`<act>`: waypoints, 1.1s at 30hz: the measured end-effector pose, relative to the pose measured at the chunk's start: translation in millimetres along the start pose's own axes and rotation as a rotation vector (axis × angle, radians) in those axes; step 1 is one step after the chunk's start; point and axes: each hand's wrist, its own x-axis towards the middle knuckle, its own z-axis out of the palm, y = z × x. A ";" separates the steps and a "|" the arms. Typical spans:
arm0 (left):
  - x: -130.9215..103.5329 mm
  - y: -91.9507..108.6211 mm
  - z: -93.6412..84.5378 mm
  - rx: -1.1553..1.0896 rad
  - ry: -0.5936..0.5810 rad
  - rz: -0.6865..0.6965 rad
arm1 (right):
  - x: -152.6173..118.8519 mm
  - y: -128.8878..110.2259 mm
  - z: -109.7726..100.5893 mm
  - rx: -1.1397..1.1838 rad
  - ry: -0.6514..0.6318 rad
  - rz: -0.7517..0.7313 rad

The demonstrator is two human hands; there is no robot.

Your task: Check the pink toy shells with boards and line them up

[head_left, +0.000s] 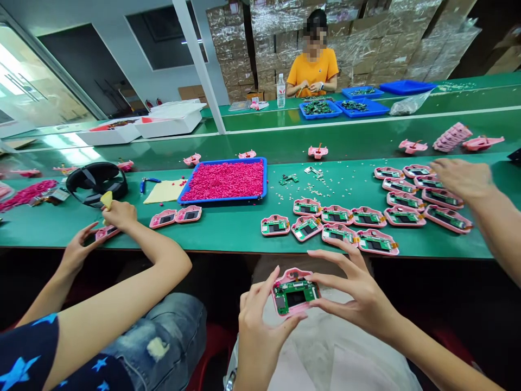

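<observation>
Above my lap, a pink shell with a green circuit board (293,292) is held between both hands. My left hand (260,320) grips its left side, thumb at the lower edge and fingers at the upper left. From the right, my right hand (358,290) pinches the shell's right edge with thumb and fingertips, other fingers spread. Just beyond, several similar pink shells with boards (376,241) lie on the green table (228,231), some close to its front edge. Small green boards (288,179) and tiny white pieces lie behind them.
A blue tray of small pink pieces (228,180) stands left of centre. A neighbour's hands (120,214) work at the left; another person's hand (464,176) reaches in from the right. Across sits a person in orange (312,70) near blue trays (362,108).
</observation>
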 end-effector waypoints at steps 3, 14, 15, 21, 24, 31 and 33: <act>-0.9 1.0 -0.9 -0.125 -0.091 -0.063 | -2.7 -2.6 0.9 0.046 0.043 0.006; 5.6 5.1 2.3 -0.533 -0.378 -0.289 | -17.9 -11.9 5.5 0.088 0.058 0.099; 6.4 5.7 5.8 -0.502 -0.343 -0.286 | -19.3 -12.4 7.6 0.112 0.058 0.133; 8.2 11.1 23.3 -0.489 -0.173 -0.308 | -23.0 -17.9 18.8 0.503 -0.034 0.630; 8.0 12.8 24.8 -0.479 -0.124 -0.318 | -22.1 -24.6 22.6 0.747 -0.081 0.854; 5.5 5.8 26.8 -0.424 -0.190 -0.293 | -23.7 -28.3 39.2 0.889 0.044 0.918; 12.6 -1.8 28.5 -0.414 -0.160 -0.280 | -24.4 -26.0 44.6 0.853 0.051 0.907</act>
